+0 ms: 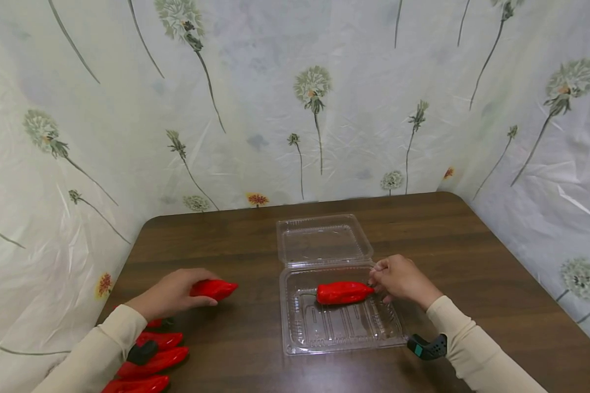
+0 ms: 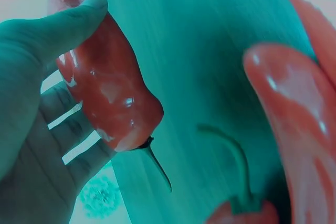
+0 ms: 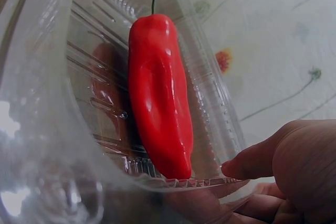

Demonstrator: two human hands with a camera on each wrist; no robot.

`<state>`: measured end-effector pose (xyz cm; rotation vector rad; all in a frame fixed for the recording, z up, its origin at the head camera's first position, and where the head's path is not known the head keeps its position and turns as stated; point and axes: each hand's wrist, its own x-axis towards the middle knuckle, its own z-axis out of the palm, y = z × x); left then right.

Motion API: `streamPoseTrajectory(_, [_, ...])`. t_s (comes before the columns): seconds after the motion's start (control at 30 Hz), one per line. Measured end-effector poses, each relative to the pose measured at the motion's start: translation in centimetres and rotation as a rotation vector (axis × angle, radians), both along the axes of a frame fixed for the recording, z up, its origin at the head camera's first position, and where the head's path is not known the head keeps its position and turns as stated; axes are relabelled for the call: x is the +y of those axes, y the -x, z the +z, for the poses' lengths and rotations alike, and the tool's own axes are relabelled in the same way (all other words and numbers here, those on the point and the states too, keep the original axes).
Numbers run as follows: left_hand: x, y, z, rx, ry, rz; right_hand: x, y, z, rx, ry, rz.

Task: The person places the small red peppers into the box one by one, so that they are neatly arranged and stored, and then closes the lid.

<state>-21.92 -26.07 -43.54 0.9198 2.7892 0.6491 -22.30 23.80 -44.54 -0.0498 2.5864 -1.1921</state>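
Gripping a pepper [image 1: 212, 289] in the left hand [image 1: 174, 292], left of the tray [image 1: 334, 334], right hand [image 1: 400, 278] pinching the tray's rim [image 3: 173, 183], loading looks early: one pepper [image 1: 341, 293] inside, others [image 1: 159, 359] on the tabletop [image 1: 236, 355] (at least four) apparently still to go.

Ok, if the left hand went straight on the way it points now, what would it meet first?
Probably the left rim of the open, clear plastic hinged box, with the glossy red elongated pepper in the left hand leading. Height is unclear, so it might pass over the rim.
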Motion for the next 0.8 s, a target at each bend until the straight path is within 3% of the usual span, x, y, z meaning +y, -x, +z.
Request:
streamPoseTrajectory(0.37, [2.5,-0.6,1.0,-0.024,-0.036,-0.064,-0.1,0.0,-0.1,0.001,0.007,-0.004])
streamPoseTrajectory(0.8, [5.8,-1.1,2.3,0.028,-0.018,-0.145,0.0,0.1,0.0,-0.013,-0.002,-0.004])
